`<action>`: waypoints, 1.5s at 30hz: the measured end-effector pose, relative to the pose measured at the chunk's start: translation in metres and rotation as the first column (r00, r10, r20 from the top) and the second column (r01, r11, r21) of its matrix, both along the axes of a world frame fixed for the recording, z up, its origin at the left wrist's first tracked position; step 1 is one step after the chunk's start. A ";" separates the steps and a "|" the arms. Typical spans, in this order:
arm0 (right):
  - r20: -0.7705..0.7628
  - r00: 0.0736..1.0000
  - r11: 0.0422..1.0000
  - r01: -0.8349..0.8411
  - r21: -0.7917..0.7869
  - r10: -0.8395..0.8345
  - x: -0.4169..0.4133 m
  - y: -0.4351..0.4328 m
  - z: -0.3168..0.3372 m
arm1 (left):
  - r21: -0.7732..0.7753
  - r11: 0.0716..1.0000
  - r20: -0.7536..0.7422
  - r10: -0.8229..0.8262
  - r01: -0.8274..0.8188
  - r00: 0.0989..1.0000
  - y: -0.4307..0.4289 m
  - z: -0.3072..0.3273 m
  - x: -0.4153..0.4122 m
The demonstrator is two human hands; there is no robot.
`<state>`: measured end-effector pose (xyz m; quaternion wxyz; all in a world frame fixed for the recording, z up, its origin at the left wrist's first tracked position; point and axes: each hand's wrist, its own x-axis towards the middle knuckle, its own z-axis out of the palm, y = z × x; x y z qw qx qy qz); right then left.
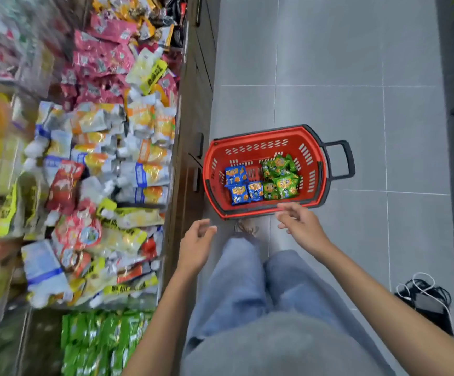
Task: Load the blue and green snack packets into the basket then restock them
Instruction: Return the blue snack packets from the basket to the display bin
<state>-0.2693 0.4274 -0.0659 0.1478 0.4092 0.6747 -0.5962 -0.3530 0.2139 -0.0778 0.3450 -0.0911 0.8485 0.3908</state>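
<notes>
Clock directions are read on the view, with the wearer's body at six.

At six o'clock, nearest, are the person's grey top and blue jeans (236,280), seen from above. Both bare forearms stretch forward from the bottom corners.

The left hand (197,241) hangs just left of centre. Its fingers are loosely curled and it holds nothing. The right hand (300,222) is at about one o'clock from it, also empty with relaxed fingers, and sits over the near rim of the basket.

The red basket (263,137) stands on the grey tiled floor (356,77), just beyond the hands and near the centre of the view. Inside it, the blue packets (238,184) lie at its seven o'clock side and the green packets (281,176) are heaped at its four o'clock side, the two groups touching. A black pull handle (348,158) sticks out at the basket's three o'clock.

From seven to eleven o'clock runs a blurred shelf (98,158) crowded with mixed snack bags. A row of green bags (101,340) sits at seven. A tangle of cables (424,291) lies on the floor at four.

Loading looks done or nearly done, since both colours are already in the basket. The next move probably calls for either hand to close on the rim or a handle. The basket must then go to the shelf with the packets kept from spilling.
</notes>
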 end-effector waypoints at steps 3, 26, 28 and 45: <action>0.028 0.999 1.000 -0.014 0.008 0.014 -0.044 0.025 -0.026 | -0.027 0.999 -0.096 -0.027 0.025 0.995 0.035 -0.017 -0.041; 0.453 0.846 0.944 -0.329 0.023 0.283 -0.165 -0.012 -0.580 | -0.576 0.764 -0.520 -0.617 0.290 0.591 0.068 -0.410 -0.111; 0.458 0.855 0.950 -0.305 0.062 0.245 -0.164 -0.017 -0.585 | -0.579 0.756 -0.504 -0.626 0.304 0.595 0.067 -0.410 -0.110; 0.305 0.945 0.936 -0.004 -0.352 0.118 -0.130 0.017 -0.462 | -0.504 0.819 -0.390 -0.501 0.276 0.773 0.085 -0.395 -0.117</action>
